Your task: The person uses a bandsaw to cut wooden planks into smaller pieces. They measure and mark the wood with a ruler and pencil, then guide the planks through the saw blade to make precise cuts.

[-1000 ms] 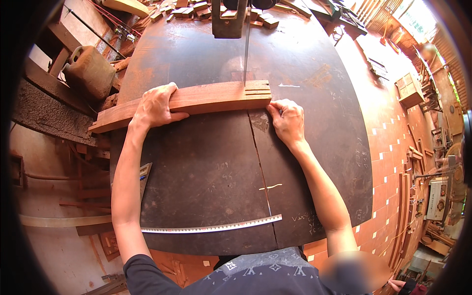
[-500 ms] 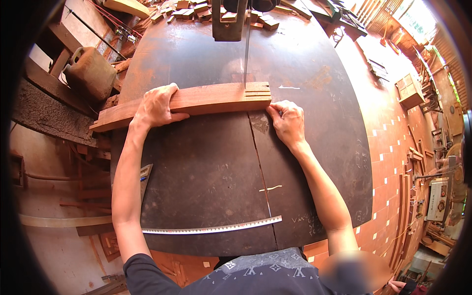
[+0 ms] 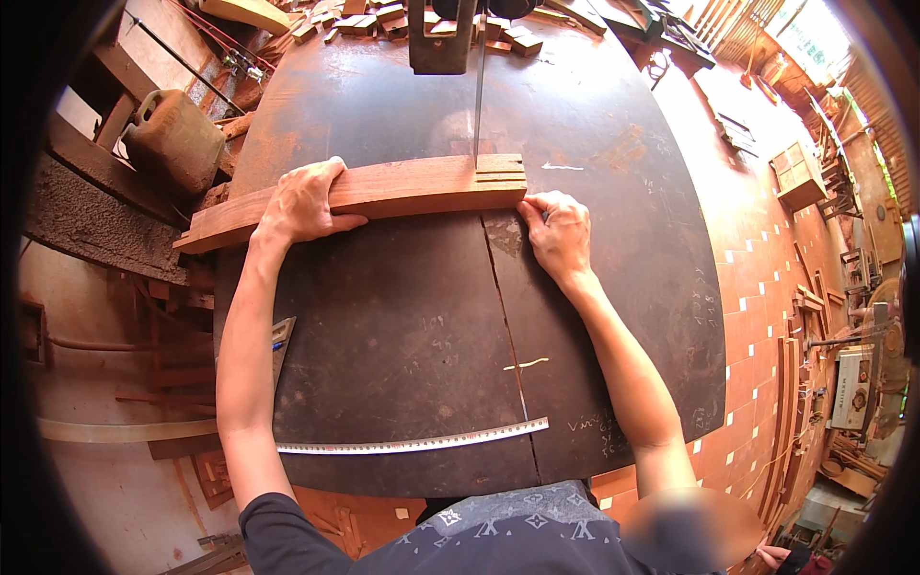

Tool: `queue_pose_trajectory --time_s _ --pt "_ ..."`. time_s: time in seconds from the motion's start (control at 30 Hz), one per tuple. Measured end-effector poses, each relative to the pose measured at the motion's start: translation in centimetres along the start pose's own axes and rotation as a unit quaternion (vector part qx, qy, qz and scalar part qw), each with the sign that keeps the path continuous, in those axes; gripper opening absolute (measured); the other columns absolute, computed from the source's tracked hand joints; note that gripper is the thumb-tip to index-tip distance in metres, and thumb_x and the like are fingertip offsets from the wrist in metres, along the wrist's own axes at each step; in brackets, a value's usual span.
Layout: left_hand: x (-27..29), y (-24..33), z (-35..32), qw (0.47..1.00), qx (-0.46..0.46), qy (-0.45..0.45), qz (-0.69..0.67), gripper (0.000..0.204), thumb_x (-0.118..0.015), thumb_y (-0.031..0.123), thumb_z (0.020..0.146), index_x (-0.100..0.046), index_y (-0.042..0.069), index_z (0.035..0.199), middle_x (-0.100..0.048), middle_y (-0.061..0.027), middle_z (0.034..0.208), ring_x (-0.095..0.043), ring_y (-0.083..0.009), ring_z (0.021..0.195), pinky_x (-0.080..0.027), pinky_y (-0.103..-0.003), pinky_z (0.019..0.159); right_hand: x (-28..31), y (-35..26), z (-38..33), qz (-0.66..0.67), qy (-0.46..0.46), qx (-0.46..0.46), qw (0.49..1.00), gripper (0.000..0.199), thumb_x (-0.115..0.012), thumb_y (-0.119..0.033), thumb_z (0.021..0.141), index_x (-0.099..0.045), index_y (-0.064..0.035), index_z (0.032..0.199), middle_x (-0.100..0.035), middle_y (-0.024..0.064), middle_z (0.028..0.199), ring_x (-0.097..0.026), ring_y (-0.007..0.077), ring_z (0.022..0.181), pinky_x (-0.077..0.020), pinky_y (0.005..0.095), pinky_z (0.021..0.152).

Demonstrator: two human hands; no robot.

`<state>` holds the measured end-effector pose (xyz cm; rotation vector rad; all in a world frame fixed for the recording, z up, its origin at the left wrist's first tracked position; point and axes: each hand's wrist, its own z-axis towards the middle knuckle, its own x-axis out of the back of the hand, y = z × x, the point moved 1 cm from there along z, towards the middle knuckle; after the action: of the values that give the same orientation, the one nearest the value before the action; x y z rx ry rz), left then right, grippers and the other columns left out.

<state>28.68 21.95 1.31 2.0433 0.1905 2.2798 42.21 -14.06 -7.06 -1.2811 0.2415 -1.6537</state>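
A reddish-brown wooden beam [image 3: 402, 190] lies crosswise on the dark saw table [image 3: 383, 316]. Its right end has slots cut into it, and the thin upright band saw blade [image 3: 478, 110] meets the beam just left of that end. My left hand [image 3: 305, 201] grips the beam left of its middle, fingers over the top and thumb along the near side. At the beam's near right corner, my right hand [image 3: 559, 230] is closed, with thumb and forefinger pressed against the wood. The blade stands between my two hands, closer to the right one.
The saw's guide post [image 3: 442, 43] hangs above the table. Small wood offcuts [image 3: 383, 19] are piled at the far edge. A white ruler [image 3: 412, 447] lies near me, and a set square [image 3: 283, 340] shows beside my left forearm. A dusty jerrycan [image 3: 175, 142] stands at left.
The whole view has shifted very slightly. Both hands keep their hold, and the beam stays against the blade with no clear movement along the table.
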Motion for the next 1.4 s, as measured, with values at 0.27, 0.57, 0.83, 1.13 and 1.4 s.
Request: queue_pose_trajectory --time_s 0.27,0.57,0.83,1.13,1.4 --pt "-0.05 -0.18 0.04 1.000 -0.002 0.002 -0.003 0.064 -0.101 0.042 0.074 -0.062 0.005 0.109 -0.075 -0.0174 0.104 -0.074 -0.0420 0.103 -0.059 -0.050 0.092 0.19 -0.15 0.05 -0.002 -0.010 -0.004 1.000 0.017 -0.081 -0.018 0.096 -0.085 -0.0035 0.104 -0.080 0.0193 0.100 -0.076 0.0391 0.097 -0.0581 0.0486 0.091" --pt "-0.09 -0.44 0.17 1.000 -0.007 0.005 -0.005 0.064 -0.101 0.042 0.074 -0.062 0.004 0.109 -0.075 -0.0176 0.104 -0.073 -0.0421 0.104 -0.058 -0.051 0.092 -0.07 -0.01 0.01 0.002 -0.008 -0.010 1.000 0.017 -0.082 -0.018 0.095 -0.085 -0.0039 0.104 -0.080 0.0179 0.100 -0.075 0.0384 0.099 -0.0575 0.0484 0.092" --pt "-0.15 -0.48 0.34 1.000 -0.006 0.007 -0.004 0.065 -0.101 0.043 0.073 -0.062 0.005 0.109 -0.075 -0.0173 0.104 -0.073 -0.0417 0.103 -0.058 -0.050 0.092 -0.13 -0.31 0.07 -0.006 0.004 -0.011 1.000 0.018 -0.081 -0.020 0.096 -0.085 -0.0039 0.103 -0.080 0.0173 0.102 -0.075 0.0381 0.099 -0.0574 0.0481 0.092" --pt "-0.10 -0.44 0.39 1.000 -0.006 0.007 0.000 0.065 -0.101 0.042 0.073 -0.063 0.005 0.109 -0.075 -0.0176 0.102 -0.074 -0.0418 0.103 -0.059 -0.051 0.091 -0.09 -0.50 0.09 -0.009 0.007 -0.016 1.000 0.018 -0.081 -0.021 0.097 -0.085 -0.0049 0.104 -0.080 0.0175 0.100 -0.075 0.0391 0.097 -0.0577 0.0483 0.090" --pt "-0.08 -0.13 0.25 1.000 -0.005 0.009 -0.003 0.065 -0.101 0.042 0.074 -0.063 0.004 0.109 -0.075 -0.0183 0.103 -0.073 -0.0425 0.103 -0.058 -0.050 0.091 -0.09 -0.05 -0.05 -0.008 0.008 -0.005 1.000 0.018 -0.081 -0.020 0.097 -0.085 -0.0043 0.104 -0.080 0.0180 0.101 -0.075 0.0387 0.098 -0.0576 0.0483 0.091"
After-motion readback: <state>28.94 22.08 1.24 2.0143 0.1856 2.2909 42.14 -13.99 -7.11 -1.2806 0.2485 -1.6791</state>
